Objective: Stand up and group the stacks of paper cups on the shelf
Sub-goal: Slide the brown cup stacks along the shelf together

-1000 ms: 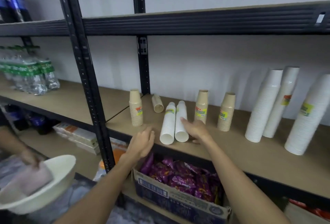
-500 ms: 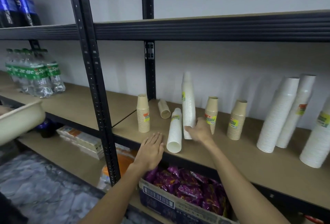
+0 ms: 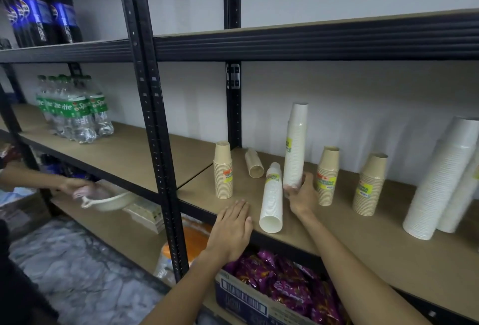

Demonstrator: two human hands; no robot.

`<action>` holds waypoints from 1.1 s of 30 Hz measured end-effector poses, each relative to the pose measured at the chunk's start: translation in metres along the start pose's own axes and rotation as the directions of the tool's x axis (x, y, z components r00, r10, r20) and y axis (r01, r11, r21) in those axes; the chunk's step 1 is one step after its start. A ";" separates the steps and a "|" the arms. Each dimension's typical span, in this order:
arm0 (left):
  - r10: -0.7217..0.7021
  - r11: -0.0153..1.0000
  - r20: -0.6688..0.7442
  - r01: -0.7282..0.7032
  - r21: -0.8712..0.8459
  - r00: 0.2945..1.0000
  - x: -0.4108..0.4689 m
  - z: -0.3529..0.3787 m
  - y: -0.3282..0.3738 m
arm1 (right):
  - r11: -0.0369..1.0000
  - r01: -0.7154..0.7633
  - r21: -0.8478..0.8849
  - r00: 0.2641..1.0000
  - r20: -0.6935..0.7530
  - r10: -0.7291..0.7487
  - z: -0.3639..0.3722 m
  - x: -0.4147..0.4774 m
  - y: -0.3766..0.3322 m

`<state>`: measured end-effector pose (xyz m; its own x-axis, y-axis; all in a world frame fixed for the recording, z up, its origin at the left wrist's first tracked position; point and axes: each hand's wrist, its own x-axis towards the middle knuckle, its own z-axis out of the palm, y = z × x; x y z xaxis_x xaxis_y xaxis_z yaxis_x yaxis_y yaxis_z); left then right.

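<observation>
On the middle shelf [image 3: 363,236], a tan board in a black metal frame, the right hand [image 3: 302,196] holds a tall white paper-cup stack [image 3: 295,143] upright by its lower end. The grip is clamped around it, fingers and thumb curled about the ribbed rims. The stack narrows upward, mouths down, with a yellow-green label partway up its side. The hand hides whether its base touches the board. Just left of it a second white stack [image 3: 272,197] lies on its side, its open mouth at the shelf's front edge and a similar label near its far end. The left hand [image 3: 233,223] rests flat on the front edge beside that mouth, its grip apart, fingers straight and holding nothing. Three short tan cup stacks stand mouths down: one [image 3: 223,170] to the left, one [image 3: 327,175] just behind the right hand, one [image 3: 369,184] further right, each with a yellow sticker. A small tan stack [image 3: 254,162] lies tipped over near the back post. Far right, two big white stacks [image 3: 440,182] lean together. Sprite bottles [image 3: 75,109] sit on the neighbouring shelf, dark soda bottles [image 3: 41,16] above them, and a carton of purple packets [image 3: 272,285] below. At left, another person's hand [image 3: 80,190] holds a pale bowl [image 3: 108,199].
</observation>
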<state>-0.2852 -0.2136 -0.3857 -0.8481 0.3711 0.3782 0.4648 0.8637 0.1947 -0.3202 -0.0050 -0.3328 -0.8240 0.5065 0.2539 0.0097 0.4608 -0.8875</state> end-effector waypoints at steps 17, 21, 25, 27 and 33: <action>0.009 0.999 0.088 -0.004 -0.051 0.996 0.003 -0.006 -0.001 | 0.934 -0.288 -0.213 0.854 0.385 0.351 -0.026 -0.054 -0.060; 0.006 1.000 -0.020 -0.006 -0.022 1.000 -0.006 -0.003 -0.002 | 0.915 -0.352 -0.198 0.780 0.478 0.404 -0.033 -0.052 -0.067; -0.062 0.998 -0.100 0.059 -0.038 0.993 -0.018 0.001 -0.003 | 0.949 -0.283 -0.136 0.811 0.495 0.312 -0.038 -0.061 -0.058; -0.120 0.992 -0.113 0.113 -0.061 0.986 -0.019 -0.001 -0.006 | 0.973 -0.202 -0.111 0.845 0.483 0.230 -0.039 -0.064 -0.058; -0.284 0.955 -0.100 0.273 -0.112 0.954 -0.008 -0.007 -0.030 | 0.995 0.020 -0.094 0.958 0.285 0.008 -0.028 -0.057 -0.057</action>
<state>-0.2904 -0.2452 -0.3881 -0.9154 0.0744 0.3956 0.2410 0.8885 0.3906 -0.2577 -0.0397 -0.2860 -0.9512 0.2814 0.1265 0.0470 0.5372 -0.8421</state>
